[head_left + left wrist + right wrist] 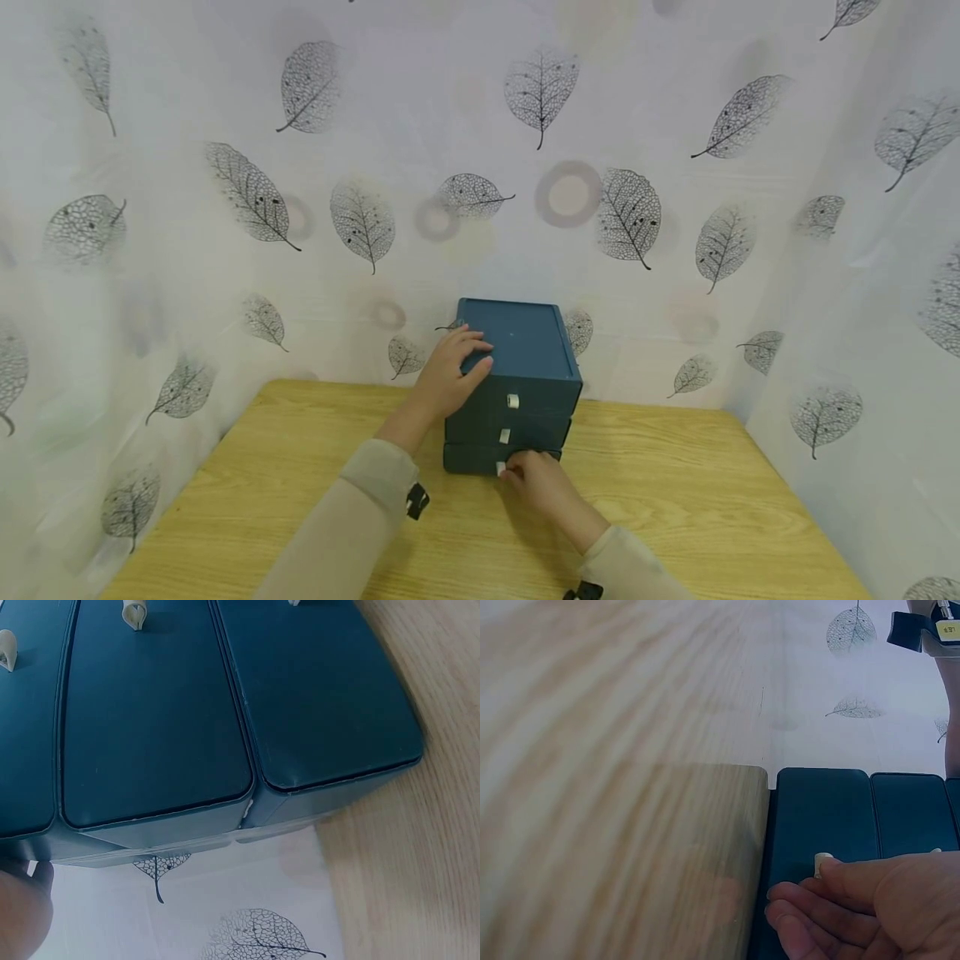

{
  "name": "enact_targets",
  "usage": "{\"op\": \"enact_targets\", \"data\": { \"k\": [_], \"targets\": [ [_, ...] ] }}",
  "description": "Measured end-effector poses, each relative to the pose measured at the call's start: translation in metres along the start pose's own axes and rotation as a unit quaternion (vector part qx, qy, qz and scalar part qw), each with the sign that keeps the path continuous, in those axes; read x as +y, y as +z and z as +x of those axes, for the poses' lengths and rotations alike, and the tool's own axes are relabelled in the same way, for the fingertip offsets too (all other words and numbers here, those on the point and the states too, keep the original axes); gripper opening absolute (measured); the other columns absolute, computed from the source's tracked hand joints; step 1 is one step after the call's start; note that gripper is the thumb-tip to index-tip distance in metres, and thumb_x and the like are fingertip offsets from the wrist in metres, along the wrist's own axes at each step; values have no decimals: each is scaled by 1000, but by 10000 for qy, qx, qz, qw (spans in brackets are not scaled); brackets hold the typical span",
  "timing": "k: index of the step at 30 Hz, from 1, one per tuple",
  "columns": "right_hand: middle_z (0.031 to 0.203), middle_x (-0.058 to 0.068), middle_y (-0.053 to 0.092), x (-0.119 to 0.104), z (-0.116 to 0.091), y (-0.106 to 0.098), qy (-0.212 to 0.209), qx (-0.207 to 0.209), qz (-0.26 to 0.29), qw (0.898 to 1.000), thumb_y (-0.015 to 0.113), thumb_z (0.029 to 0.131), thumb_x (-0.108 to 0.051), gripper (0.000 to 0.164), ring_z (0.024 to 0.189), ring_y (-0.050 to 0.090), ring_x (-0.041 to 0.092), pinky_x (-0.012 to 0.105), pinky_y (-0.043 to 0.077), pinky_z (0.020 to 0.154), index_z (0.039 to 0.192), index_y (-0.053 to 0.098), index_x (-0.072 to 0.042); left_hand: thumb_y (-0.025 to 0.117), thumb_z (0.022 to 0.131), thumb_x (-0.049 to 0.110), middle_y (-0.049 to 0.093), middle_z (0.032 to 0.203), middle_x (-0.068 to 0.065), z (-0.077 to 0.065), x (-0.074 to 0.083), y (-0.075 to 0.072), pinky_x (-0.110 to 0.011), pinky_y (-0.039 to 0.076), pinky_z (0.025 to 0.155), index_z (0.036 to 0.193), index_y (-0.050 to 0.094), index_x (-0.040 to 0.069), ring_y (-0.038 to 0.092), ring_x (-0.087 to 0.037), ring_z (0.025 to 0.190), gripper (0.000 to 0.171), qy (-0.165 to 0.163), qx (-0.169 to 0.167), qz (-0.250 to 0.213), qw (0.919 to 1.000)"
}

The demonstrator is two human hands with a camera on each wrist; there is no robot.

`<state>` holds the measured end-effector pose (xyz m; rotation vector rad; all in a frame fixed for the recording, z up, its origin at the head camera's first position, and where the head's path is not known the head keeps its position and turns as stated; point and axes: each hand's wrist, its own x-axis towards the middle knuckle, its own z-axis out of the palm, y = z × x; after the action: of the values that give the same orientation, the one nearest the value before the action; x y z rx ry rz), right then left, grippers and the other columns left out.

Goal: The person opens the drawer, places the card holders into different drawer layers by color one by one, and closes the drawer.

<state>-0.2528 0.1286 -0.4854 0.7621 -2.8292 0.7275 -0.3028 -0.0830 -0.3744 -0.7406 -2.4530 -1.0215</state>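
Observation:
A dark blue three-drawer box (517,337) stands on the wooden table, each drawer front bearing a small white pull tab. My left hand (447,375) rests on the top at its front left corner, fingers spread over the lid. Only part of that hand (22,911) shows in the left wrist view, beside the box's side wall. Low at the front, my right hand (542,483) pinches the pull tab (501,468) of the bottom drawer (468,460). In the right wrist view the thumb lies against this tab (823,862), with the other fingers curled below.
The wooden table (675,483) extends to both sides of the box. Behind it hangs a pale sheet (465,275) printed with dark leaves, which also runs along the left and right sides. The middle drawer's tab (505,435) and top drawer's tab (513,401) are untouched.

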Motion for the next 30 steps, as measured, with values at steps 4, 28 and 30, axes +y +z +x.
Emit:
{"op": "enact_targets", "data": {
  "k": [4,28,30],
  "targets": [
    [66,-11,59,0,0,0,66,-10,-23,10000,74,91,-18,15,59,47,4,29,41,61,78,73,-13,51,104,36,47,151,-11,0,1,0,-54,21,120,132,63,10,24,-29,150,40,13,-13,-17,10000],
    [67,-7,60,-4,-1,-2,35,-38,69,10000,73,92,-15,14,58,48,4,25,43,54,79,72,-10,53,104,34,48,150,-11,0,0,-1,-54,21,120,132,63,10,25,-29,149,39,55,-8,-73,10000],
    [68,-7,61,-4,-1,-3,24,-56,58,10000,73,92,-15,14,59,49,4,25,44,55,79,72,-10,53,104,34,48,150,-11,0,0,-1,-54,21,120,132,63,10,25,-29,149,39,50,-7,-76,10000]
  ]
}}
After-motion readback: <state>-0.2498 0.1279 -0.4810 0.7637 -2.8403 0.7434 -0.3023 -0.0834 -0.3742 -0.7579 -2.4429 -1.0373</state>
